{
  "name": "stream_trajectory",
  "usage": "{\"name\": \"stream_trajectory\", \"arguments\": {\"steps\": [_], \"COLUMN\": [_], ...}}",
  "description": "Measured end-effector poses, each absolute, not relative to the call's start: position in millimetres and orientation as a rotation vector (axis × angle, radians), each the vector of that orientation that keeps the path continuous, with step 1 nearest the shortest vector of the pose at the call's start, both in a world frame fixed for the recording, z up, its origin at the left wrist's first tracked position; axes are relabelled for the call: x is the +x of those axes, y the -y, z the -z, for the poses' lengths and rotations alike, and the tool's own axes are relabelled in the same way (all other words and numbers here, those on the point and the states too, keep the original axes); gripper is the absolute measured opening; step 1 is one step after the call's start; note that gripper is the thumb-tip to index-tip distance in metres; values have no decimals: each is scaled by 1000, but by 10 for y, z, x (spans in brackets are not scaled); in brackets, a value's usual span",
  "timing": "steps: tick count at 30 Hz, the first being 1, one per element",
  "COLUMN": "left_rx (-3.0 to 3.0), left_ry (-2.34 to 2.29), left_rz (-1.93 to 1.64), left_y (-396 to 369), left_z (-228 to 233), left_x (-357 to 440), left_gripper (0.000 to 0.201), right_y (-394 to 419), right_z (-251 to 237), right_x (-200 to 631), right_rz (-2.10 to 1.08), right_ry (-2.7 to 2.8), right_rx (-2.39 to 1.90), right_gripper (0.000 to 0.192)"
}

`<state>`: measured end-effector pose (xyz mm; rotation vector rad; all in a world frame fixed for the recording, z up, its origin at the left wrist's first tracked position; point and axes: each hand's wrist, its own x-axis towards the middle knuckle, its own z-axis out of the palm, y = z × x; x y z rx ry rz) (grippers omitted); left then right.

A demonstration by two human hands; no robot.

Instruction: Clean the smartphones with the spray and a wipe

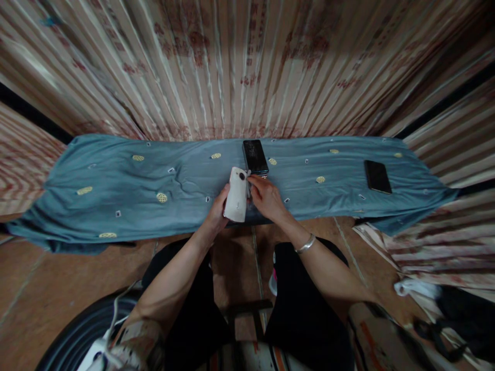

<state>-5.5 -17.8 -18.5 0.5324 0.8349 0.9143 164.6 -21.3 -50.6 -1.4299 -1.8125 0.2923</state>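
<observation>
My left hand (217,212) grips a white phone (236,195) from its left side, holding it back-up so its round camera lens shows near the top. My right hand (266,197) pinches a small thin tool or piece at the phone's upper right edge; what it is I cannot make out. Both hands hover over the near edge of a blue-grey cloth (116,180) spread on a low surface. Just beyond the hands, a black phone (254,156) with a cracked screen lies flat on the cloth.
A second black phone (378,176) lies on the cloth at the right. Striped patterned fabric (240,67) hangs behind. My knees in dark trousers are below, over an orange tiled floor (46,288). Dark clutter (460,319) sits at the lower right, a white cable at lower left.
</observation>
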Motion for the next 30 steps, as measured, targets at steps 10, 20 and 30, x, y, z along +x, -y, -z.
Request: {"name": "stream_trajectory", "arguments": {"steps": [10,20,30], "left_rx": [500,440,509], "left_ry": [-816,-859,-825], "left_rz": [-937,-1006,-922], "left_y": [171,150,178], "left_z": [143,131,181], "left_x": [-73,-43,-27], "left_gripper": [45,37,39], "right_y": [256,346,271], "right_z": [466,448,464], "right_x": [1578,1460,1588], "right_rz": [-283,-256,-265], "right_ry": [1833,1906,1838], "right_rx": [-1435,-1368,-1404], "right_gripper": [37,38,42]}}
